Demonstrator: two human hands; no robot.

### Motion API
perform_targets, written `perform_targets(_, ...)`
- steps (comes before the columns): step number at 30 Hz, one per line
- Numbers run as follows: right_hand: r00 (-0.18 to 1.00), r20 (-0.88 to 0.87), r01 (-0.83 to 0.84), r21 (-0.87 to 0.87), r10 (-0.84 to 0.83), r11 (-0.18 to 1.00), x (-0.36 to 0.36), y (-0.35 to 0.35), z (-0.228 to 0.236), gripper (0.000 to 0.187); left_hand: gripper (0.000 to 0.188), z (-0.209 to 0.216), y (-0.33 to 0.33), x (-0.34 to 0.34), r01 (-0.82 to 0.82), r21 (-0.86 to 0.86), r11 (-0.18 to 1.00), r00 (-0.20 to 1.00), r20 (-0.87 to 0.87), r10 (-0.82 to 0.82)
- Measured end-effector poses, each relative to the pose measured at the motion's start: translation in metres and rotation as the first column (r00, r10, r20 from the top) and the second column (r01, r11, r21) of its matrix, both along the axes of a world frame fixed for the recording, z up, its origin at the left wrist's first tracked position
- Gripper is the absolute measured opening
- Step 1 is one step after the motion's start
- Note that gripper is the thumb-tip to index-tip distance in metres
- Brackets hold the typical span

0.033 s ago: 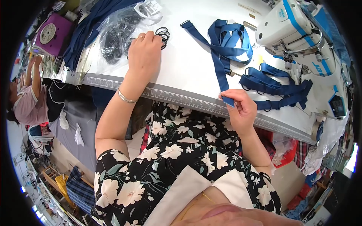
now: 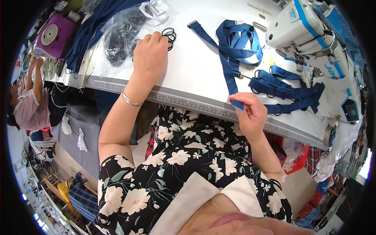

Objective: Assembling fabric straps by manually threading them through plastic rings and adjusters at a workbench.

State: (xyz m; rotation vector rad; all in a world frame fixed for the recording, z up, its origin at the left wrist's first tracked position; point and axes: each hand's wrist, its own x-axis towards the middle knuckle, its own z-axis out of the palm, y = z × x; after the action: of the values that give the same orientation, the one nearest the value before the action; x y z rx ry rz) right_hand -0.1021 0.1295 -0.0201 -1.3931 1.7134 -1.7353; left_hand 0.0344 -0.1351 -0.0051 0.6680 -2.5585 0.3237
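My left hand [image 2: 150,55] rests on the white table with its fingers curled down beside a small pile of black rings [image 2: 169,36]. Its fingertips are hidden, so whatever they hold does not show. Close by, a clear plastic bag [image 2: 121,37] is full of black rings. My right hand [image 2: 251,113] is closed at the front edge of the table, thumb and fingers pinching the end of a blue webbing strap [image 2: 228,72]. That strap runs up to a looped coil, and another of its ends carries a metal buckle [image 2: 192,24].
Blue straps with black rings [image 2: 280,88] lie right of my right hand, by a white sewing machine [image 2: 313,43]. A ruler strip [image 2: 188,102] lines the front edge. Blue strips [image 2: 88,35] and a purple box [image 2: 55,36] are at left; another person [image 2: 33,102] sits beyond.
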Motion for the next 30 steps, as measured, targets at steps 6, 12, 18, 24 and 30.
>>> perform_targets(6,0.999,-0.042,0.005,-0.016,-0.006,1.000,-0.004,0.001,0.003,0.011,0.010,0.011,0.001,0.000,0.110,-0.098,0.989,0.956,-0.264,-0.132)
perform_targets(12,0.961,0.266,0.063,0.056,-0.076,0.996,0.002,0.003,0.014,0.008,0.006,0.033,0.097,0.005,0.560,0.812,0.165,0.819,-0.572,0.034)
perform_targets(18,0.817,0.566,-0.149,0.018,0.112,0.989,0.009,0.001,0.022,0.010,0.013,0.019,0.143,-0.013,0.628,0.747,-0.215,0.777,-0.589,0.221)
perform_targets(24,0.835,0.496,-0.213,-0.112,0.240,0.971,0.006,0.009,0.014,0.013,0.010,0.003,0.156,-0.019,0.613,0.787,-0.069,0.789,-0.603,0.121)
perform_targets(30,0.766,0.643,-0.016,0.011,0.005,1.000,0.021,0.009,0.013,0.022,0.010,0.004,0.149,-0.031,0.679,0.731,0.066,0.733,-0.680,-0.015)
